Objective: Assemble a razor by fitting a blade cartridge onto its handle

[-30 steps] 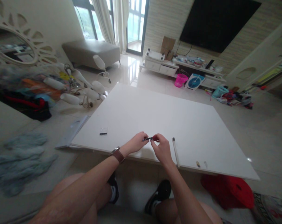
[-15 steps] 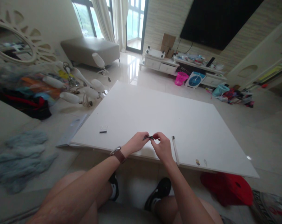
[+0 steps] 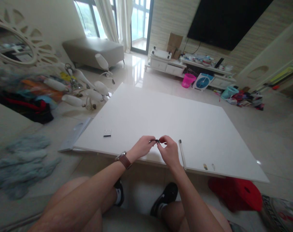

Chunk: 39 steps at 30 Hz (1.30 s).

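My left hand (image 3: pixel 144 145), a brown-strapped watch (image 3: pixel 123 159) on its wrist, is closed with the fingertips on a small dark curved piece (image 3: pixel 154 140) that has a shiny spot. My right hand (image 3: pixel 168 149) pinches the other end of this piece; its exact kind is too small to make out. Both hands meet just above the near edge of a white board (image 3: pixel 195 129). To the right of my right hand lies a slim pale stick with a dark tip (image 3: pixel 182 154). A small clear packet with a black strip (image 3: pixel 107 133) rests on the left side.
Two small items, one dark and yellowish (image 3: pixel 205 166) and one pale (image 3: pixel 213 166), lie near the board's right front edge. A red stool-like object (image 3: pixel 236 193) stands below that edge. A lamp with several white shades (image 3: pixel 101 87) is beyond the left side.
The small dark piece has turned slightly between my fingertips and shows more of its curve. Both hands stay almost in the same place.
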Each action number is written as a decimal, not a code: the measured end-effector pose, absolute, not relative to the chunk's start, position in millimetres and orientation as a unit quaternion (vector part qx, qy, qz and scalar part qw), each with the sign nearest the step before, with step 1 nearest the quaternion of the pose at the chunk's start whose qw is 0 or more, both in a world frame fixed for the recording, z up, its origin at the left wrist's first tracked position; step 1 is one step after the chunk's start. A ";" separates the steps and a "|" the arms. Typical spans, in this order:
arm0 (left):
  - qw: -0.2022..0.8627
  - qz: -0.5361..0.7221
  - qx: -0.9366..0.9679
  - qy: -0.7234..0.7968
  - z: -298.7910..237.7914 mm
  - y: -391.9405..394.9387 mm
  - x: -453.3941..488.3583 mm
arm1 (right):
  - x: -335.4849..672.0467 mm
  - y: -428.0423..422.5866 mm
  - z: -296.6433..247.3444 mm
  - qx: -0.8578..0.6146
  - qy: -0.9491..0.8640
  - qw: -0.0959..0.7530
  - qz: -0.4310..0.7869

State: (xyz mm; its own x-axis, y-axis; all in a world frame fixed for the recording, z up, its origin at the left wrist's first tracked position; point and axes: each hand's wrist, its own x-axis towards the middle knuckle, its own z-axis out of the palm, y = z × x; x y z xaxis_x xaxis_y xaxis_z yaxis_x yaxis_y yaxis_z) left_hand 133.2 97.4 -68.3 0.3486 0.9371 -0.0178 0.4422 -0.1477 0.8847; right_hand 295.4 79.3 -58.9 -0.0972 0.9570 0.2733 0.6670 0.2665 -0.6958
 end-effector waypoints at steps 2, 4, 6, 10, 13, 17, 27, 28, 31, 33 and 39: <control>0.429 0.292 0.699 0.492 -68.6 97.0 133.0 | 296.2 79.0 -59.4 -0.572 -0.712 0.356 0.199; 0.431 0.290 0.698 0.493 -68.9 97.2 132.9 | 296.7 79.2 -60.1 -0.575 -0.710 0.358 0.192; 0.435 0.285 0.698 0.493 -68.6 97.7 132.9 | 296.8 80.0 -61.0 -0.577 -0.707 0.361 0.189; 0.436 0.275 0.696 0.499 -66.7 98.6 133.3 | 295.5 81.9 -61.5 -0.572 -0.703 0.371 0.202; 0.429 0.273 0.697 0.505 -65.4 98.7 133.2 | 294.0 82.5 -60.4 -0.564 -0.703 0.378 0.212; 0.425 0.275 0.701 0.502 -64.9 97.7 132.9 | 292.9 82.3 -59.1 -0.562 -0.701 0.380 0.220; 0.427 0.280 0.697 0.503 -65.2 96.2 134.8 | 294.4 81.6 -60.9 -0.565 -0.705 0.374 0.211; 0.429 0.281 0.695 0.504 -65.8 96.5 134.8 | 294.5 81.7 -61.2 -0.563 -0.706 0.374 0.210; 0.438 0.286 0.688 0.503 -67.0 97.3 134.6 | 294.4 82.5 -61.9 -0.560 -0.708 0.374 0.212; 0.443 0.285 0.683 0.506 -66.7 97.8 134.5 | 294.0 83.0 -61.8 -0.558 -0.709 0.376 0.212; 0.449 0.281 0.680 0.507 -63.7 97.0 134.2 | 293.6 82.2 -58.4 -0.557 -0.712 0.378 0.199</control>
